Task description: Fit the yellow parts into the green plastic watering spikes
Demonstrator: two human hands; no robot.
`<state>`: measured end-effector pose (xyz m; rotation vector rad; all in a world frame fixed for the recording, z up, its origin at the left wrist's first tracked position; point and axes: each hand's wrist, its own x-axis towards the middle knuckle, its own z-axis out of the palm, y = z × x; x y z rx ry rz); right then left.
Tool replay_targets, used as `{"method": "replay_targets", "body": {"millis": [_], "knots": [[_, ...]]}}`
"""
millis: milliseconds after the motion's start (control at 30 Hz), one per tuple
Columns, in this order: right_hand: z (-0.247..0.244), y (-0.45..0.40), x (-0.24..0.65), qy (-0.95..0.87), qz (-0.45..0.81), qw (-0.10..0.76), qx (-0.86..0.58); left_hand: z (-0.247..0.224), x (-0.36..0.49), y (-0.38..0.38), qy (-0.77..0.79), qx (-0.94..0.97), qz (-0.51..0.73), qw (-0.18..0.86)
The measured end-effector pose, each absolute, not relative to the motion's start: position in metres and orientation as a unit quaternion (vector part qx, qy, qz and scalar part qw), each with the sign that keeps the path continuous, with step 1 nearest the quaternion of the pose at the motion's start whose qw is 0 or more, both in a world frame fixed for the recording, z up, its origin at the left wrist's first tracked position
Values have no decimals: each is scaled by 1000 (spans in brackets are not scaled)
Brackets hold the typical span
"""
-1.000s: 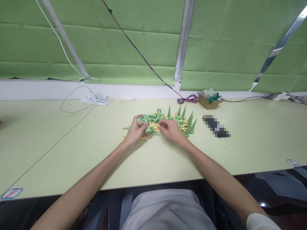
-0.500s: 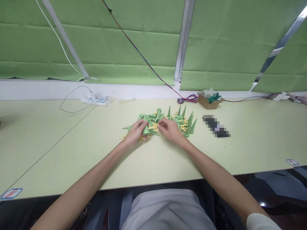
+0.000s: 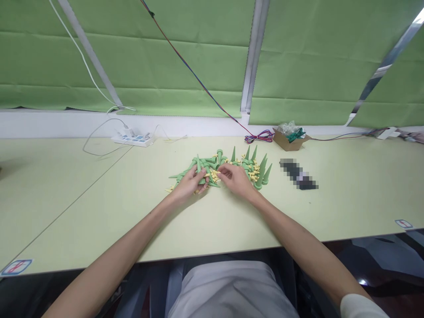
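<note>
My left hand (image 3: 189, 183) is closed around a green plastic cone-shaped spike (image 3: 198, 164), its tip pointing up and away. A small yellow peg-like piece (image 3: 207, 175) sticks out beside the left thumb. Close by, my right hand (image 3: 237, 180) is in a pinch, with a small yellow piece (image 3: 217, 172) at its fingertips. Beneath and between both hands lie more yellow pieces and several green spikes (image 3: 219, 155). To the right of my right hand, more green spikes (image 3: 261, 171) lean or stand among yellow pieces.
At the back stand a small cardboard box (image 3: 286, 141) with plastic wrap and green material, a bundled red-blue wire (image 3: 259, 137) and a white power strip (image 3: 135, 140). A pixelated dark object (image 3: 298, 174) lies at the right. The table's front edge (image 3: 212, 255) runs before my body.
The green spike in my left hand has tilted, so its wide end is now mostly covered by the fingers. The left thumb has shifted towards the yellow peg. My right hand is nearly still.
</note>
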<state>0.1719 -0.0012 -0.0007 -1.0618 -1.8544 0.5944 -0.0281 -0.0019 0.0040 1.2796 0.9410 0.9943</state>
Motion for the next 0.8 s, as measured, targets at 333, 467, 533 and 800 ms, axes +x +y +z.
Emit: {"method": "replay_targets", "body": {"millis": [333, 467, 533, 800], "knots": [[3, -1, 172, -736, 267, 458, -421, 4, -26, -3, 392, 561, 434, 586], [1, -1, 171, -734, 284, 459, -413, 5, -24, -5, 399, 565, 440, 572], [1, -1, 170, -735, 290, 457, -407, 5, -23, -5, 401, 563, 442, 571], [0, -4, 169, -747, 286, 447, -400, 3, -24, -6, 404, 567, 442, 565]]}}
